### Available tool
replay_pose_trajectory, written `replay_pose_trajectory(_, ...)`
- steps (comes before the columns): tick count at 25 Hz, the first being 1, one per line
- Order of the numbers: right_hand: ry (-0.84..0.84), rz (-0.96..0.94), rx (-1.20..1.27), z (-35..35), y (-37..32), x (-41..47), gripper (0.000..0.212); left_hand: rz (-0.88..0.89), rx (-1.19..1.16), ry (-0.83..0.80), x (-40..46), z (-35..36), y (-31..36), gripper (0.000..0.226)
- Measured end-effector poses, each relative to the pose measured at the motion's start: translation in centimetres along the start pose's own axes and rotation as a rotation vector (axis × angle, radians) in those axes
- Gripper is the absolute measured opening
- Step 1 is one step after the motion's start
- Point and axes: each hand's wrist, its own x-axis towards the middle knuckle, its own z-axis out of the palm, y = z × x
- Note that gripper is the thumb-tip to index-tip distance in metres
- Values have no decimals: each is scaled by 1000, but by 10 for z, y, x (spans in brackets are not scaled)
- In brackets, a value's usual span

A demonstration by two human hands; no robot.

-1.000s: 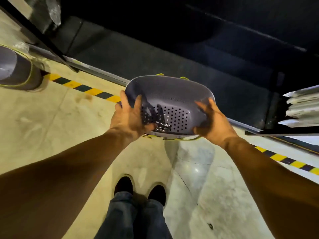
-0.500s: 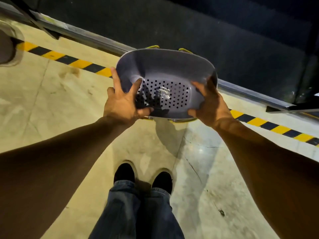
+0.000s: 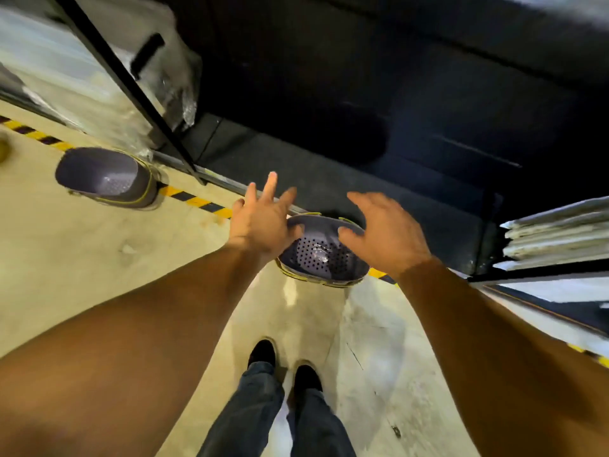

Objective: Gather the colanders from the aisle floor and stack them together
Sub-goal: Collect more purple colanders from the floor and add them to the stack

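Nearest the camera, two legs in dark jeans (image 3: 263,410) ended in black shoes (image 3: 262,352) planted on the pale concrete floor (image 3: 82,258). A thin crack ran across the floor to the right of the shoes.

Both bare forearms reached forward from the lower corners. The left hand (image 3: 260,219) was open, its fingers (image 3: 271,184) spread and pointing away, holding nothing. The right hand (image 3: 385,232) was open too, its fingers loosely curled and apart, also empty. Whether the thumbs brushed the rim below them could not be told.

Between and just beyond the hands sat a grey colander (image 3: 321,255) on the floor, right way up, its base full of small round holes and its rim edged in yellow. More yellow-edged rims showed under it, so it seemed to rest on others, though how many could not be told. It lay on the striped tape (image 3: 194,201), a yellow and black line along the foot of the shelving.

Further off to the left, a second colander (image 3: 105,178) lay tipped on the floor, its opening towards the camera, just beside the tape.

Behind these stood a black metal rack (image 3: 125,80) with wrapped, blurred goods on the left, a dark empty-looking bay in the middle, and a stack of flat white packs (image 3: 557,232) on the right. No label or writing could be read anywhere.
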Motion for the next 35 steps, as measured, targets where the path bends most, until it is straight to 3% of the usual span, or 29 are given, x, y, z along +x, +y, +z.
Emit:
replay_pose_trajectory(5, 72, -99, -86, -188, -84, -68, 72, -89, -51, 143, -88, -212, -19, 78)
replay_pose_trajectory(12, 86, -266, -115, -306, -173, -111, 75, -233, -31, 425, -186, -358, -66, 74)
replay_pose_trajectory(24, 42, -836, -193, -260, -490, -69, 80, -657, -10, 476, -334, -415, -293, 77)
replay_pose_trajectory(29, 46, -907, -232, -220, -633, -41, 84, -732, 12, 449, -364, -420, -420, 77)
replay_pose_trajectory(35, 36, -849, -206, -178, -720, 3, 78, -648, 34, 370, -329, -421, -528, 77)
